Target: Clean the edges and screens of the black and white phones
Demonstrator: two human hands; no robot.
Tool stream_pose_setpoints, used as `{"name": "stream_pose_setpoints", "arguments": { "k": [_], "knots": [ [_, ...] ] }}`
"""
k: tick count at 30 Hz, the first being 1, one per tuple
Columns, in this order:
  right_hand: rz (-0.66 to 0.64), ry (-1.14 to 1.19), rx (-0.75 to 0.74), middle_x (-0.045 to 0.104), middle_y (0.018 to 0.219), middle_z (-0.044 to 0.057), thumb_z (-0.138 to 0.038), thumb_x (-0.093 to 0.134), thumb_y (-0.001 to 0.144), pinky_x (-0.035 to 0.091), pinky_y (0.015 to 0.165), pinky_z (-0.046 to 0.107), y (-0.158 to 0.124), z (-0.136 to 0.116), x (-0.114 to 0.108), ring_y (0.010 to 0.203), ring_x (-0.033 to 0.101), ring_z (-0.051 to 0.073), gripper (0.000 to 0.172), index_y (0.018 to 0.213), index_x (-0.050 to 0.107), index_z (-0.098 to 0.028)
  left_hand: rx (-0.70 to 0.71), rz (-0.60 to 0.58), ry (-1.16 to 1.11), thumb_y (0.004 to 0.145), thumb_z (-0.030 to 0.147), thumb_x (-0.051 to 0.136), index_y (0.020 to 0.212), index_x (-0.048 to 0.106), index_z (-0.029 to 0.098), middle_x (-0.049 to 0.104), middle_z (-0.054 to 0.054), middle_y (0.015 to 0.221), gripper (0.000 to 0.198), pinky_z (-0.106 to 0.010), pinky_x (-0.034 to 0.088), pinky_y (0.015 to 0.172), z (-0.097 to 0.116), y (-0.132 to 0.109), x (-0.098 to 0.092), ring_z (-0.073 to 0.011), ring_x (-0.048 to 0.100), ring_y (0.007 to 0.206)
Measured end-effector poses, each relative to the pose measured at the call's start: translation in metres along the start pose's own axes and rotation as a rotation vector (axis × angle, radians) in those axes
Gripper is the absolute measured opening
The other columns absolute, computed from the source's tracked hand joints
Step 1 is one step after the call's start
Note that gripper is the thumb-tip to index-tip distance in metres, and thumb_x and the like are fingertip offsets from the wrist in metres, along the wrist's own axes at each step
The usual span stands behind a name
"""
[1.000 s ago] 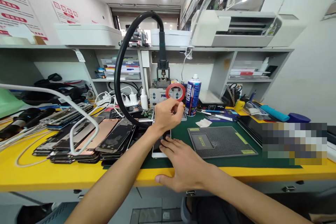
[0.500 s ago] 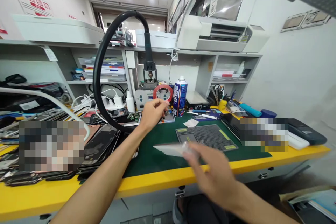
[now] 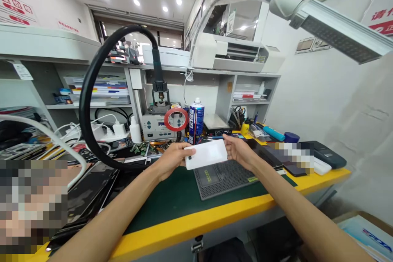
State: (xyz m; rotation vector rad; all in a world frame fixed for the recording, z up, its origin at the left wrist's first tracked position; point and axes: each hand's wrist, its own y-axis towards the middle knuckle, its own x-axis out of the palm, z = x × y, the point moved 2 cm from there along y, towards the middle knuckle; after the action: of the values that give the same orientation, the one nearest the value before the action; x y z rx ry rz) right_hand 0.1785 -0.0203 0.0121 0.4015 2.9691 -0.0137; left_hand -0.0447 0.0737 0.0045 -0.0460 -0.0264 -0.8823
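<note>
A white smartphone point(image 3: 208, 154) is held up above the bench, tilted, with its back and a small dark camera patch facing me. My left hand point(image 3: 173, 158) is closed on its left end, the thumb lying over the back near the camera. My right hand point(image 3: 241, 151) grips the opposite end between thumb and fingers. Below the phone lies a grey perforated pad point(image 3: 229, 182) on a dark green mat point(image 3: 172, 204). The fingers behind the phone are mostly hidden.
A blue spray can point(image 3: 196, 122) and a red-rimmed magnifier point(image 3: 176, 120) stand behind the phone. A thick black hose point(image 3: 85, 102) arches at left above stacked phone parts point(image 3: 92, 190). A lamp point(image 3: 340, 24) hangs upper right. The yellow bench edge point(image 3: 190, 219) runs in front.
My left hand has moved from beside the magnifier to the phone's left end. My right hand has brought the whitish flat thing up, where both hands hold it. The view has shifted right.
</note>
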Motion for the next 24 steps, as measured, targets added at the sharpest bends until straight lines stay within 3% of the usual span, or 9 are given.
{"name": "stream_pose_setpoints", "arguments": {
  "k": [2, 5, 8, 11, 14, 18, 24],
  "knots": [
    [0.037, -0.074, -0.004, 0.069, 0.070, 0.013, -0.059, 0.045, 0.092, 0.054, 0.050, 0.029, 0.021, 0.000, -0.008, 0.056, 0.064, 0.017, 0.054, 0.069, 0.064, -0.014, -0.001, 0.011, 0.028, 0.076, 0.042, 0.077, 0.094, 0.070, 0.013, 0.072, -0.012, 0.096, 0.035, -0.031, 0.054, 0.071, 0.001, 0.000, -0.002, -0.0232, 0.068, 0.088],
    [0.096, -0.222, -0.071, 0.072, 0.076, 0.014, -0.047, 0.065, 0.082, 0.043, 0.043, 0.022, 0.048, 0.001, -0.011, 0.058, 0.063, 0.016, 0.037, 0.070, 0.068, -0.013, 0.010, 0.049, 0.070, 0.076, 0.042, 0.077, 0.090, 0.072, 0.013, 0.073, -0.011, 0.091, 0.033, -0.029, 0.052, 0.066, 0.005, 0.000, -0.006, -0.0226, 0.068, 0.082],
    [0.124, -0.371, -0.153, 0.071, 0.071, 0.010, -0.036, 0.065, 0.079, 0.041, 0.048, 0.024, 0.061, 0.008, -0.004, 0.060, 0.061, 0.017, 0.026, 0.067, 0.070, -0.013, 0.046, 0.139, 0.098, 0.076, 0.044, 0.076, 0.092, 0.073, 0.015, 0.074, -0.009, 0.092, 0.033, -0.026, 0.049, 0.066, 0.007, 0.001, -0.010, -0.0217, 0.067, 0.082],
    [0.141, -0.501, -0.225, 0.071, 0.075, 0.008, -0.029, 0.063, 0.078, 0.042, 0.060, 0.027, 0.059, 0.017, 0.002, 0.071, 0.062, 0.019, 0.020, 0.069, 0.072, -0.014, 0.087, 0.249, 0.104, 0.075, 0.047, 0.077, 0.093, 0.074, 0.016, 0.075, -0.009, 0.091, 0.036, -0.027, 0.049, 0.067, 0.009, 0.002, -0.013, -0.0230, 0.068, 0.084],
    [0.067, -0.596, -0.253, 0.072, 0.080, 0.007, -0.028, 0.063, 0.077, 0.041, 0.064, 0.028, 0.053, 0.024, 0.001, 0.076, 0.063, 0.021, 0.017, 0.077, 0.075, -0.016, 0.119, 0.296, 0.132, 0.072, 0.049, 0.080, 0.088, 0.075, 0.015, 0.075, -0.010, 0.084, 0.038, -0.028, 0.049, 0.063, 0.011, 0.001, -0.013, -0.0250, 0.069, 0.078],
    [-0.030, -0.684, -0.258, 0.072, 0.082, 0.006, -0.035, 0.070, 0.072, 0.038, 0.060, 0.027, 0.049, 0.028, -0.003, 0.073, 0.062, 0.021, 0.021, 0.083, 0.077, -0.018, 0.144, 0.285, 0.214, 0.071, 0.051, 0.079, 0.085, 0.074, 0.015, 0.073, -0.010, 0.081, 0.039, -0.029, 0.050, 0.058, 0.014, -0.002, -0.010, -0.0263, 0.069, 0.075],
    [-0.015, -0.677, -0.330, 0.070, 0.075, 0.006, -0.027, 0.067, 0.074, 0.037, 0.061, 0.028, 0.048, 0.028, 0.006, 0.069, 0.059, 0.019, 0.012, 0.070, 0.073, -0.017, 0.153, 0.206, 0.150, 0.071, 0.043, 0.082, 0.096, 0.072, 0.018, 0.074, -0.008, 0.090, 0.038, -0.031, 0.054, 0.061, 0.013, -0.005, -0.003, -0.0264, 0.070, 0.079]
  ]
}}
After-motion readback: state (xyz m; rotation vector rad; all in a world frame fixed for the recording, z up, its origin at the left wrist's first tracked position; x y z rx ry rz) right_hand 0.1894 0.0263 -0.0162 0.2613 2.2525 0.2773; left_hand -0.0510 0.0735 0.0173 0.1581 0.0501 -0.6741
